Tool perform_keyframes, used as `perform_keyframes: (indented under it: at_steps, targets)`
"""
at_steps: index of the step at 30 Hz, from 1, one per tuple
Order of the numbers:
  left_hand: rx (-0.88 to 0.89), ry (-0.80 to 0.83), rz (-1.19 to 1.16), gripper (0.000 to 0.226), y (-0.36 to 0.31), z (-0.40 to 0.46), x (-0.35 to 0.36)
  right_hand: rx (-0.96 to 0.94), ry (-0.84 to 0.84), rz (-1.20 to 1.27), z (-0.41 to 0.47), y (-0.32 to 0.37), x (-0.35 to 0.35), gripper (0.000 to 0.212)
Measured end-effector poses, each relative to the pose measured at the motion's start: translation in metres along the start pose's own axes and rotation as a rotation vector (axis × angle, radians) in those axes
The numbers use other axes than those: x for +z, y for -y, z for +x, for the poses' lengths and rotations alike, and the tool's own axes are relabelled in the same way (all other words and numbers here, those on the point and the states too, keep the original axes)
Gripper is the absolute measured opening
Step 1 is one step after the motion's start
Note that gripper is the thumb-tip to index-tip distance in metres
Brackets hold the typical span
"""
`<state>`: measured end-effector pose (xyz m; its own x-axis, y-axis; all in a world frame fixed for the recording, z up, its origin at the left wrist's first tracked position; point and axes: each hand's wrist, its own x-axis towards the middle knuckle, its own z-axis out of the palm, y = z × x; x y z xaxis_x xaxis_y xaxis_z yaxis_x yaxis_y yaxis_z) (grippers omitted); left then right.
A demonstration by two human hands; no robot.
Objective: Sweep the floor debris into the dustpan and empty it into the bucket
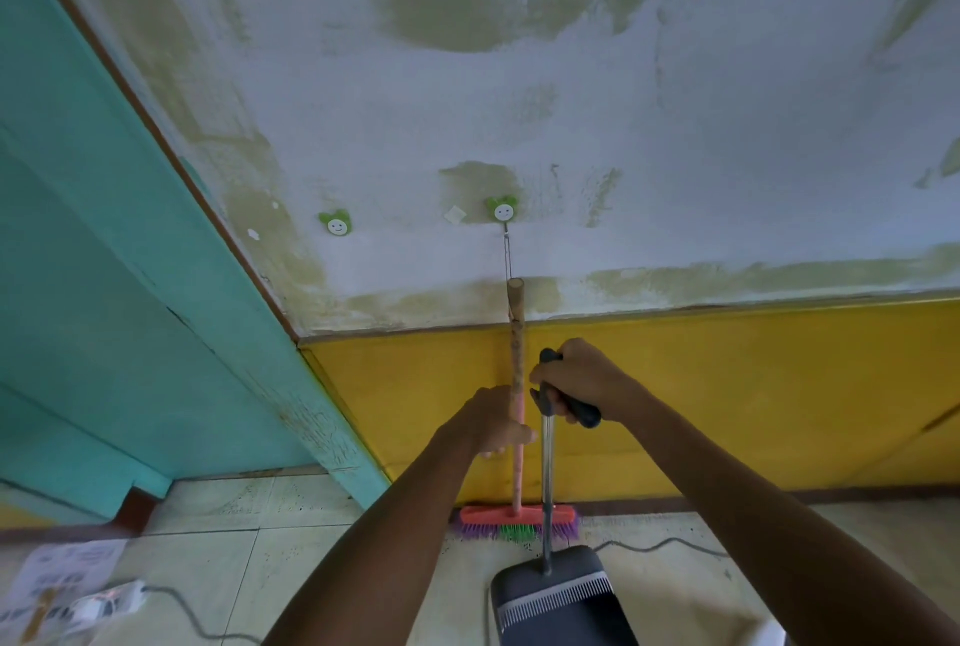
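A broom (517,349) with a pink-and-wood handle stands upright against the yellow lower wall, its cord hooked on a green smiley wall hook (503,209). Its red head with purple and green bristles (519,523) rests on the floor. My left hand (496,419) is wrapped around the broom handle about halfway up. My right hand (582,380) grips the dark grip of the dustpan's metal pole (546,489). The dark grey dustpan (558,593) with a white comb edge sits on the floor just in front of the broom head. No bucket is in view.
A teal door or panel (104,307) fills the left. A second smiley hook (336,224) hangs empty on the wall. A power strip with cable (111,604) and a paper sheet (62,567) lie on the tiled floor at the lower left. Another cable (665,546) runs right of the dustpan.
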<state>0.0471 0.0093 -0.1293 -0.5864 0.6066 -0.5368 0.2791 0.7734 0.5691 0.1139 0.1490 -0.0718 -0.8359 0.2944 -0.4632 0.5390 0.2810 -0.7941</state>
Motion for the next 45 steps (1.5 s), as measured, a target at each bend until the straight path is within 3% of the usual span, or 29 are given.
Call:
perform_keyframes:
  at_steps: [4, 10, 14, 20, 26, 32, 36, 39, 42, 45]
  targets:
    - [0.051, -0.162, 0.037, 0.041, 0.002, 0.004, 0.0, 0.016, -0.032, 0.08, 0.002, 0.021, 0.012, 0.029]
    - [0.056, -0.407, 0.131, 0.038, -0.01, 0.015, -0.003, -0.014, -0.156, 0.112, 0.019, 0.048, 0.016, 0.019]
    - [0.038, -0.542, 0.162, 0.024, -0.018, 0.028, -0.008, -0.008, -0.225, 0.117, 0.029, 0.056, 0.017, 0.011]
    - [0.101, -0.644, -0.066, 0.014, -0.027, 0.042, 0.012, -0.018, -0.267, 0.166, 0.039, 0.054, 0.016, 0.019]
    - [0.114, -0.614, -0.224, 0.013, -0.024, 0.056, 0.021, -0.079, -0.283, 0.022, 0.054, 0.049, 0.019, 0.009]
    - [0.048, -0.585, -0.249, 0.016, -0.032, 0.053, 0.017, -0.085, -0.252, 0.052, 0.05, 0.052, 0.018, 0.017]
    - [-0.068, -0.388, -0.045, 0.028, -0.037, 0.033, -0.014, -0.065, -0.222, 0.088, 0.041, 0.059, 0.019, 0.008]
    - [-0.069, -0.267, 0.078, 0.02, -0.047, 0.009, -0.043, -0.107, -0.243, -0.116, 0.031, 0.065, 0.012, 0.026]
    - [-0.053, -0.315, 0.13, 0.025, -0.058, -0.016, -0.06, -0.158, -0.374, -0.289, 0.017, 0.066, 0.003, 0.04]
    - [-0.077, -0.361, 0.175, 0.014, -0.072, -0.044, -0.069, -0.177, -0.424, -0.343, -0.002, 0.066, -0.007, 0.043]
